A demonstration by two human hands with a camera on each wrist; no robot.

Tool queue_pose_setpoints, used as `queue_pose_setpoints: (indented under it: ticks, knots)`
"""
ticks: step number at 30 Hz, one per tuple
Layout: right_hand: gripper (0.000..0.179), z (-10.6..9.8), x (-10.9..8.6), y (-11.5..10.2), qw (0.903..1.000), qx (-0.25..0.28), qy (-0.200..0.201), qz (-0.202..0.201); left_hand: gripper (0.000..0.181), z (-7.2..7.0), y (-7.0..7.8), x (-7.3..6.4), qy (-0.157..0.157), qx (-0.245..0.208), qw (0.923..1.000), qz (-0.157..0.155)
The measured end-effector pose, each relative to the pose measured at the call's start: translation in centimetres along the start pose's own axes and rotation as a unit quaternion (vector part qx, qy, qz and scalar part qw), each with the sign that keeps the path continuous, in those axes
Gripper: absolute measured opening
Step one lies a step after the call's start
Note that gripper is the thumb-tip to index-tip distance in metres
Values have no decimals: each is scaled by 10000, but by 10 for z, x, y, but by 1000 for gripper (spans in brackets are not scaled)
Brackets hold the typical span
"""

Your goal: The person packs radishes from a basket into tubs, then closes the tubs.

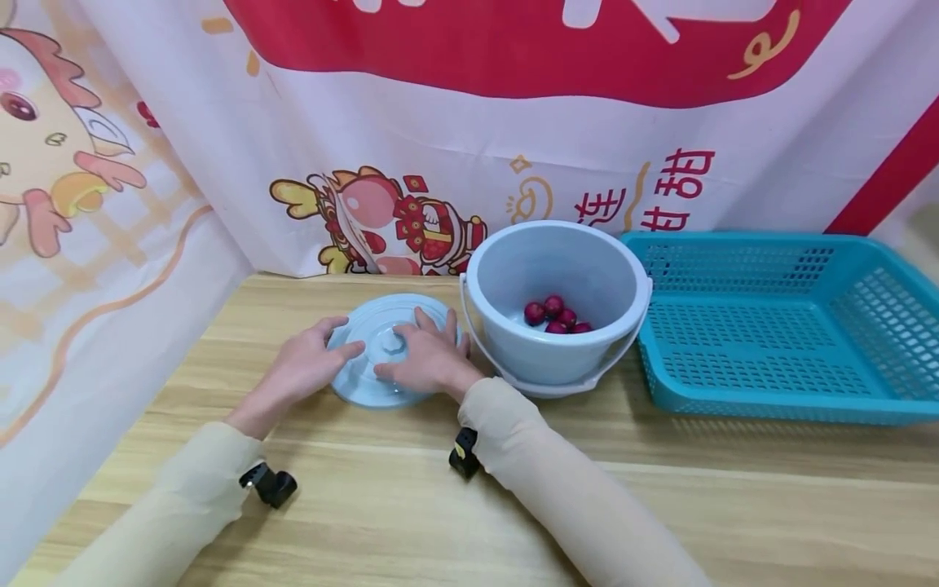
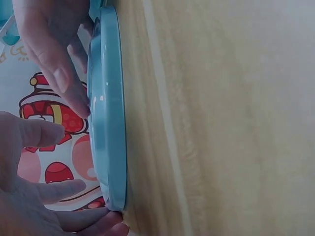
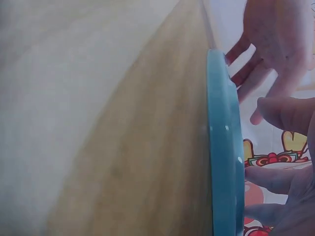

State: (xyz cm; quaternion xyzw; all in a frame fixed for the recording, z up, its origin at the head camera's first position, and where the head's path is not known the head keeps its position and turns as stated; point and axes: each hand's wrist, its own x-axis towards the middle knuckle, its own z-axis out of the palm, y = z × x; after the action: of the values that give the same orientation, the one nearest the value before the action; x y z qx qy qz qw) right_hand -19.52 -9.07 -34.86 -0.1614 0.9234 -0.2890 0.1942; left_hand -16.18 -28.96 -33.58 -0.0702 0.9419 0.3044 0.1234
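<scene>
A round light-blue lid (image 1: 367,383) with a small knob in its middle lies flat on the wooden table. My left hand (image 1: 311,359) is at the lid's left edge; in the left wrist view its lower fingertips (image 2: 106,223) touch the rim, while the thumb stands apart from it. Over the lid's right part is my right hand (image 1: 429,355), fingers spread, and in the right wrist view some of its fingertips meet the lid's top. Just right of that hand stands a light-blue bucket (image 1: 550,359) with several dark red round fruits (image 1: 555,314) inside.
The bucket's white handle (image 1: 587,381) hangs down at its front. A teal perforated basket (image 1: 770,403) stands right of the bucket. Behind the wooden table (image 1: 411,505) hangs a printed white and red cloth (image 1: 455,122), which also covers the left side.
</scene>
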Motion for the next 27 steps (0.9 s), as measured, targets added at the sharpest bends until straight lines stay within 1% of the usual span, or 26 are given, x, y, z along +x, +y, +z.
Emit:
queue_pose_setpoints:
  ticks: [2,4,6,9,11,13,15,18,22,25,27]
  knots:
    - [75,2,-1,0,10000,-61,-29,1,78,1,3,1,-3,-2,10000,-47]
    - [76,4,2,0,9999,-97,-77,21,77,1,5,2,7,-57,9999,-120]
    - [78,7,9,2,9998,-70,-160,72,76,1,7,3,31,-204,9994,-264]
    - [81,10,19,6,9996,-20,-248,164,75,3,10,4,151,-502,9973,-507]
    - [81,9,18,6,9995,27,-252,179,74,6,12,5,263,-740,9946,-679]
    - [81,6,11,4,9996,89,-197,157,74,7,13,6,370,-940,9916,-804]
    - [81,4,4,2,9997,174,-150,121,73,7,14,6,447,-1166,9880,-911]
    - [80,2,0,1,9997,196,-69,112,72,8,15,7,584,-1633,9797,-1007]
    - [78,1,-1,1,9997,226,17,114,73,7,14,7,772,-2157,9682,-1007]
    - [77,-1,0,1,9995,285,33,94,73,6,13,6,937,-2401,9612,-984]
    - [76,-2,0,1,9993,360,22,94,69,5,12,6,1089,-2579,9550,-975]
